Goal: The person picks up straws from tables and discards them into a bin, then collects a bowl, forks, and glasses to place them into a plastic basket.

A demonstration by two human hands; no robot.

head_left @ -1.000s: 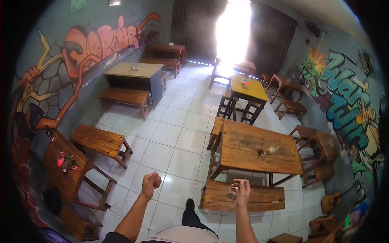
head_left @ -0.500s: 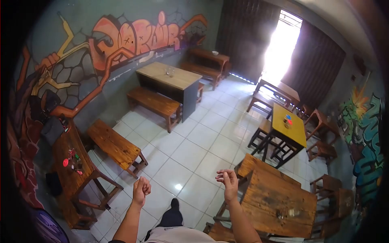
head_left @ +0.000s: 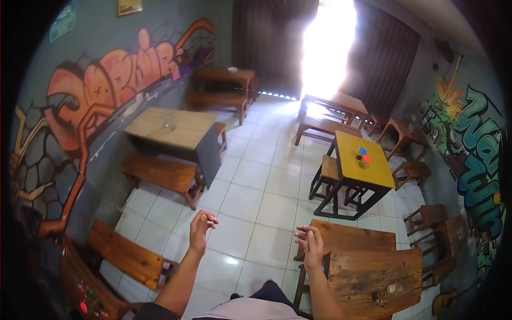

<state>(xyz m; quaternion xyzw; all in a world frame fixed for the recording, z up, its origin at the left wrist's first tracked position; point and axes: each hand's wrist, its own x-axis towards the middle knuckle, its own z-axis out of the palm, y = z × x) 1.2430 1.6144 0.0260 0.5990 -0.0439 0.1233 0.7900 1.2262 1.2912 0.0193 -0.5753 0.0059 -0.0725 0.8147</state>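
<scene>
Both of my hands are raised in front of me over the tiled floor, holding nothing. My left hand has its fingers loosely bent forward and apart from the thumb. My right hand is loosely curled, fingers spread a little. It hovers beside the left end of a wooden bench and a wooden table, with no clear contact. On that table stand small glass-like items, too small to name. Below my shirt, a dark trouser leg shows.
A yellow table with blue and red items stands ahead right. To the left are a pale-topped table, its bench and another bench. White tiled floor runs between them toward a bright doorway.
My view has turned left to right and moved forward; furniture shifts left and down in view. My left hand's fingers have loosened from a closer curl. The right hand stays raised.
</scene>
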